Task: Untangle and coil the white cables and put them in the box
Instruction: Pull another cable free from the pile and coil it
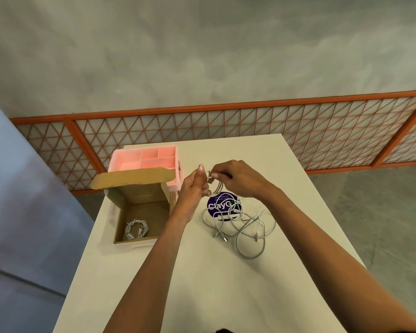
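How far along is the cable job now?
Done: one coiled cable lies in the cardboard box. In hand: the left hand and right hand hold a second cable, partly looped. Left: a tangle of white cables on the table.

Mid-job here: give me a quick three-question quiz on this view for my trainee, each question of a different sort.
1. True or false: the cardboard box holds one coiled cable.
2. What do the left hand and right hand hold between them, above the table?
A) a looped white cable
B) a black cable
C) nothing at all
3. Fill in: the tangled cables on the table lie partly over a round ___ sticker.

Key: 1 true; 2 A; 3 purple.
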`<state>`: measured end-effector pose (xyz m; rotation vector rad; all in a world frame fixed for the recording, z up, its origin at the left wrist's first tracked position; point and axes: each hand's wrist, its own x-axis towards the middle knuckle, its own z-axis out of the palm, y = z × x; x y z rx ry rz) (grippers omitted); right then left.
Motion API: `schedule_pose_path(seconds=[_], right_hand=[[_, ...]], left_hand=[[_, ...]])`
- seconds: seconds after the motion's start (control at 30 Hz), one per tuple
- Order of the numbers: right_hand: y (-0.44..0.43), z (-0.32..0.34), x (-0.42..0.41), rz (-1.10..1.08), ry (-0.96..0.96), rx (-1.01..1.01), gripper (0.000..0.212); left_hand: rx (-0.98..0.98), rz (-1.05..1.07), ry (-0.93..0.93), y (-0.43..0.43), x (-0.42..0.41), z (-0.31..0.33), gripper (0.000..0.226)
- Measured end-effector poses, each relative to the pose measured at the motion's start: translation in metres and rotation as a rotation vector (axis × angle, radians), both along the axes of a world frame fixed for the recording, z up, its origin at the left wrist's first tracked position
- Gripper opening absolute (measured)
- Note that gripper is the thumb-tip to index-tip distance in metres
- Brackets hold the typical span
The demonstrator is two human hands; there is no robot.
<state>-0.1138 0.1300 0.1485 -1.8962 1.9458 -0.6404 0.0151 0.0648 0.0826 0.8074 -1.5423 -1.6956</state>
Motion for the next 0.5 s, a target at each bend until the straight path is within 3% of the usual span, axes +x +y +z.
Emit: schedule_pose_path(seconds=[0.1, 0.23, 0.5], right_hand=[[0.004, 0.012, -0.007, 0.022, -0.123, -0.037, 0.024], [0.004, 0.015, -0.019, -0.059, -0.424, -0.028, 0.025], [0.001, 0.003, -0.024, -0.194, -0.921, 0.085, 0.031]], left_hand=[[0.003, -0.004, 0.002, 0.002, 0.0, -0.005, 0.034], [0.016, -0.046, 0.038, 0.006, -0.002, -0.001, 0.037], [0.298, -0.383, 0.246, 0.004, 0.006, 0.007, 0.032]])
